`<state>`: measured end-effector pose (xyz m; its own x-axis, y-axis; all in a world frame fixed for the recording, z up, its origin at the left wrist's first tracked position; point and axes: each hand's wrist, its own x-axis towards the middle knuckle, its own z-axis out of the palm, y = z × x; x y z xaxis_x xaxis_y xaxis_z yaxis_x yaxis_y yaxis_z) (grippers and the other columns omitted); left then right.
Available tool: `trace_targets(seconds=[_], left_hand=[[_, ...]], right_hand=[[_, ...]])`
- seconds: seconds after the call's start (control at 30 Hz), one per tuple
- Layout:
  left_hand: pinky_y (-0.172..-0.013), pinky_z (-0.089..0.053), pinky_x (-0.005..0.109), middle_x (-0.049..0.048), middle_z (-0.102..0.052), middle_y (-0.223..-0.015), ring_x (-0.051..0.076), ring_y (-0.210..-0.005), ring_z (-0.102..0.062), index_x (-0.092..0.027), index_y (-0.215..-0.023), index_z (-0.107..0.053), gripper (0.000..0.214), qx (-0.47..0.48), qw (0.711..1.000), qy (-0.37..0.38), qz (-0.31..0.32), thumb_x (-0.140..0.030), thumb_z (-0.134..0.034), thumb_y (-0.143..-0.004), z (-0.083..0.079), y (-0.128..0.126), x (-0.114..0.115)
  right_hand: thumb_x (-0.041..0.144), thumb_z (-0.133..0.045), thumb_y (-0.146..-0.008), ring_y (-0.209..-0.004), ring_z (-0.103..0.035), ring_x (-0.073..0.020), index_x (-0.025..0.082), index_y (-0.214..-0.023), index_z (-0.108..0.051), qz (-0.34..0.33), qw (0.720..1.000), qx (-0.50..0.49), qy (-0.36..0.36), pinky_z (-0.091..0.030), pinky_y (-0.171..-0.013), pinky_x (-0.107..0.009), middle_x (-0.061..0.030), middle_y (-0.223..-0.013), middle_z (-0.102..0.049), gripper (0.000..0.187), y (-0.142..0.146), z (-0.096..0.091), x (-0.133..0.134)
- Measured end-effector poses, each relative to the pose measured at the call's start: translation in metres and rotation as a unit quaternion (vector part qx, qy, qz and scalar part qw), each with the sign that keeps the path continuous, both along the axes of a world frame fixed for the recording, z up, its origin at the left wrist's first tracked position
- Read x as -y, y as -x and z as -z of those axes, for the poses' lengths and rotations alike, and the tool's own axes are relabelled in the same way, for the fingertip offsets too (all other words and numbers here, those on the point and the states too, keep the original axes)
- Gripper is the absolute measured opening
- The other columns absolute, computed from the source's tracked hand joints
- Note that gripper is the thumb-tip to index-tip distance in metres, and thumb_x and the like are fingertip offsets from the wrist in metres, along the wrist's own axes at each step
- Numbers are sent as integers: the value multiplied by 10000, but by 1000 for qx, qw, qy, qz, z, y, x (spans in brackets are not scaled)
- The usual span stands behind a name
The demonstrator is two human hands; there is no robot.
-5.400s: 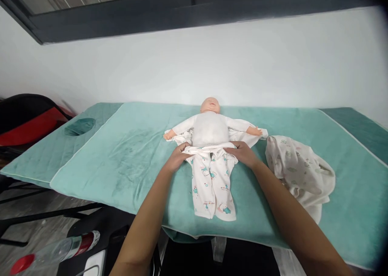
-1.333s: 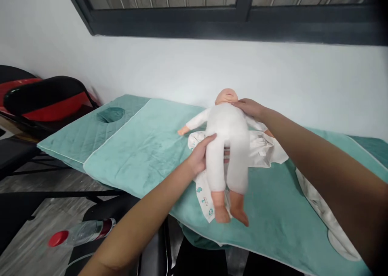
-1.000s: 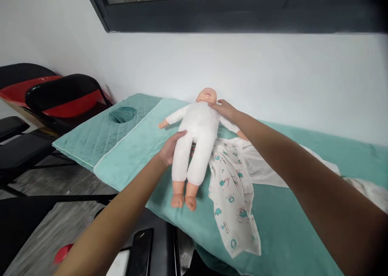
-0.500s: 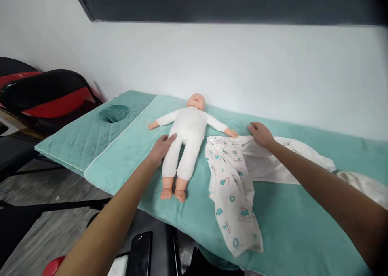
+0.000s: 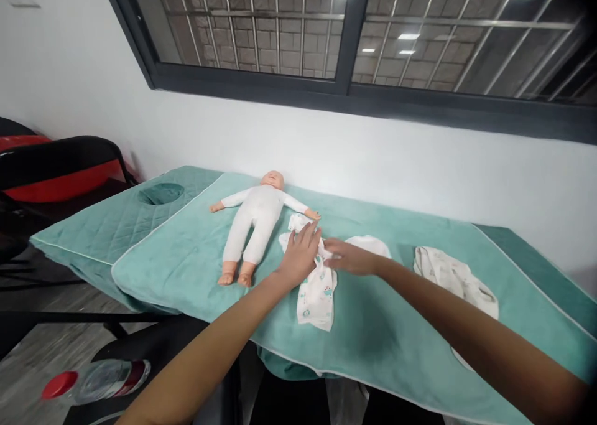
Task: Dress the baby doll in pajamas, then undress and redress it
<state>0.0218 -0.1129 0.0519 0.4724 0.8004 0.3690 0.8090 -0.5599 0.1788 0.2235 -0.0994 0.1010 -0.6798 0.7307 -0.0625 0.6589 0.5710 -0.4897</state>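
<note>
Cotton printed baby garment (image 5: 317, 295) lies bunched by the doll (image 5: 254, 216), left hand (image 5: 301, 255) flat and open on it, right hand (image 5: 351, 259) touching, grip unclear; pinning while pulling taut should flatten it.

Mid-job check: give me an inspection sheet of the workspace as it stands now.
Surface: teal towel over a padded table, round hole at left.
Job's things: printed garment bunched under both hands; doll on its back, just left of it.
Clutter: second garment at right; bottle below the table edge.
Grippers: left hand flat on the garment; right hand touching it, grip unclear.
Cables: nothing seen.
Surroundings: white wall, barred window, red-black chair.
</note>
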Motion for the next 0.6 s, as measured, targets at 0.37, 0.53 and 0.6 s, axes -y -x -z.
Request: trace_targets(seconds=[0.37, 0.53, 0.6], left_hand=[[-838, -465, 287, 26, -683, -931, 192, -883, -619, -206, -963, -624, 287, 488, 864, 115, -39, -96, -499, -729, -72, -30, 35], [-1050, -421, 314, 42, -586, -1342, 226, -1235, -546, -267, -1241, -576, 485, 561, 809, 166, 62, -241, -681, -769, -100, -36, 69], [-1142, -346, 332, 49, -482, -1477, 250, -1384, -428, -287, -1355, -500, 666, 563, 803, 185, 68, -305, -760, -742, -95, -33, 86]], right_hand=[[384, -802, -685, -1311, -478, -298, 220, -1466, -311, 191, 956, -221, 25, -395, -1105, -483, -129, -1457, -447, 936, -5, -29, 76], [371, -678, -785, -1189, -591, -267, 230, -1328, -499, 263, 887, -380, 9, -477, -1028, -432, -63, -1318, -612, 589, -5, -33, 73], [379, -655, -800, -1164, -608, -269, 237, -1286, -532, 278, 861, -426, 9, -490, -1015, -434, -52, -1286, -635, 521, -6, -35, 87]])
